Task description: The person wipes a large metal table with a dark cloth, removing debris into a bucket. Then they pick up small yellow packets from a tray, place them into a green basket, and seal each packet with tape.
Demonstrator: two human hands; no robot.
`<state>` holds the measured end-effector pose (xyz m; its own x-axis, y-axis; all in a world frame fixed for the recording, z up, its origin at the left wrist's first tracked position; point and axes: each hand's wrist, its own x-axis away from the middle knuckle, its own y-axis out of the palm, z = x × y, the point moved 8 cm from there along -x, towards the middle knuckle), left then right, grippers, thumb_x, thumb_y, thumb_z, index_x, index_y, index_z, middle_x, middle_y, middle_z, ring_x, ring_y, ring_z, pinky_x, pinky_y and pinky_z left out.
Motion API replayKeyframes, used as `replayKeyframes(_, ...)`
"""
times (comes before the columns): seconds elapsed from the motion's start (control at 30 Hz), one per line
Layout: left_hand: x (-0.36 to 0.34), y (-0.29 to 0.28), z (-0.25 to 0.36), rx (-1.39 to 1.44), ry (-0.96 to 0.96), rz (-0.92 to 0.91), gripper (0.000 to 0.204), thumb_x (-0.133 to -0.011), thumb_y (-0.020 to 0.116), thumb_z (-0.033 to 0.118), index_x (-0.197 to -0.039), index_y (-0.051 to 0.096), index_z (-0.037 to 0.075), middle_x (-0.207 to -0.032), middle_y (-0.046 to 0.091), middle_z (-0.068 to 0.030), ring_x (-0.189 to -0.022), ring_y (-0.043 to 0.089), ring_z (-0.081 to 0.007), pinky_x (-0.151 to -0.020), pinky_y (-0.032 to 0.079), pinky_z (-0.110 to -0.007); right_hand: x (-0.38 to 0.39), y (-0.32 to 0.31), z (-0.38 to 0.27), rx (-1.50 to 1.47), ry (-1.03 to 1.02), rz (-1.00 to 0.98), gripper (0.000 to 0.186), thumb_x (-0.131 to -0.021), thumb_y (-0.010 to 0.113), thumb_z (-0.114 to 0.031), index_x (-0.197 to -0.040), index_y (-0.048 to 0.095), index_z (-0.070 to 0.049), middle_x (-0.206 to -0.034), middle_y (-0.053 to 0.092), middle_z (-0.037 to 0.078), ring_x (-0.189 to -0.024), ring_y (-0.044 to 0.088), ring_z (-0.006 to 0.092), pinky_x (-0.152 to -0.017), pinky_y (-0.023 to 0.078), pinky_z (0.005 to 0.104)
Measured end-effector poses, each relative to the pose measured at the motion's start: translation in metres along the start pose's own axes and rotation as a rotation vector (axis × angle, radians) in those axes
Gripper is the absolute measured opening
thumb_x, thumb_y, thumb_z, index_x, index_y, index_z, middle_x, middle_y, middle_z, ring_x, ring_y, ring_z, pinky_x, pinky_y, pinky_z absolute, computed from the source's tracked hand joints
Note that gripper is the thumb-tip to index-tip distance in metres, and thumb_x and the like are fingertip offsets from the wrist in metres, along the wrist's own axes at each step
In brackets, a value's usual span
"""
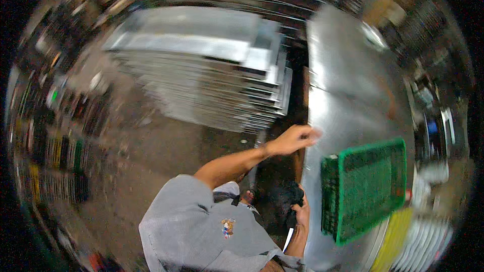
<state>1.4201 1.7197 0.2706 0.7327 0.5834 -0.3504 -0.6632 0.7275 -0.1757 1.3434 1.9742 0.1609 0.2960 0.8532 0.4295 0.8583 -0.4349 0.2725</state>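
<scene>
Head view, heavy motion blur, fisheye bend at the rim. Left hand (295, 138) is stretched forward on a bare forearm, its grip resting on the near left edge of the grey metal sheet (348, 100) that covers the table; fingers look loosely spread and flat on the sheet, pinching nothing, though blur smears the fingertips so I can't be sure of the contact. Right hand (301, 211) is low and close to the body, its grip pressed together around a dark object (288, 196), maybe a cloth or glove, cannot tell which. Just right of the right grip, and below and right of the left grip, sits a green mesh tray (365, 189), a stack of two or more by the look of it, lying on the sheet with its near corner close to the table edge. Beyond the left grip, up and to the left, a tall stack of flat metal panels (212, 70) stands on the floor (151, 146), well apart from both hands. Past the tray, further right, yellow and white stacked items (408, 242), too blurred to identify. Grey shirt (201, 226) fills the lower middle. Risk, as a judgement: the sheet edge under the left grip could cut bare fingers if the hand slides along it; the tray could tip off the table if the sheet is shifted or bumped by the right forearm.
</scene>
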Motion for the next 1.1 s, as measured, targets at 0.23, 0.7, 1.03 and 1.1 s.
replayKeyframes(0.23, 0.746, -0.182, -0.149, -0.624, -1.453, 0.423, 0.046, -0.082, 0.068, 0.047, -0.108, 0.072, 0.010, -0.113, 0.071, -0.0122, -0.103, 0.068, -0.0296, -0.084, 0.054, -0.042, -0.065, 0.122, 0.103, 0.033, 0.386, -0.081, 0.044, -0.087, 0.071, -0.024, -0.120, 0.059, 0.003, -0.117, 0.067, 0.013, -0.098, 0.066, 0.0329, -0.088, 0.055, 0.0460)
replayKeyframes(0.7, 1.213, -0.195, 0.075, -0.057, -1.935, 1.472, 0.050, -0.082, 0.067, 0.056, -0.102, 0.076, 0.011, -0.100, 0.074, -0.0122, -0.090, 0.070, -0.0291, -0.079, 0.055, -0.044, -0.128, 0.757, 0.316, 1.133, -0.300, -0.577, 0.049, -0.076, 0.084, -0.020, -0.112, 0.063, 0.007, -0.100, 0.070, 0.016, -0.086, 0.066, 0.0307, -0.078, 0.052, 0.0432)
replayKeyframes(1.03, 1.166, -0.436, -0.013, -0.052, -1.973, 1.485, 0.040, -0.085, 0.066, 0.044, -0.077, 0.078, 0.007, -0.075, 0.074, -0.0094, -0.073, 0.072, -0.0241, -0.073, 0.056, -0.042, -0.101, 1.206, 0.458, 0.647, 0.629, -0.847, 0.058, -0.076, 0.084, -0.017, -0.122, 0.058, 0.006, -0.115, 0.065, 0.019, -0.097, 0.067, 0.0345, -0.088, 0.055, 0.0521)
replayKeyframes(1.1, 1.170, -0.481, -0.021, 0.158, -1.999, 1.398, 0.031, -0.086, 0.065, 0.038, -0.086, 0.078, 0.010, -0.082, 0.075, -0.0078, -0.073, 0.071, -0.0218, -0.066, 0.055, -0.041, -0.117, 1.287, 0.468, 0.573, 0.606, -0.867, 0.054, -0.078, 0.081, -0.018, -0.120, 0.057, 0.007, -0.116, 0.065, 0.020, -0.100, 0.067, 0.0372, -0.087, 0.055, 0.0543)
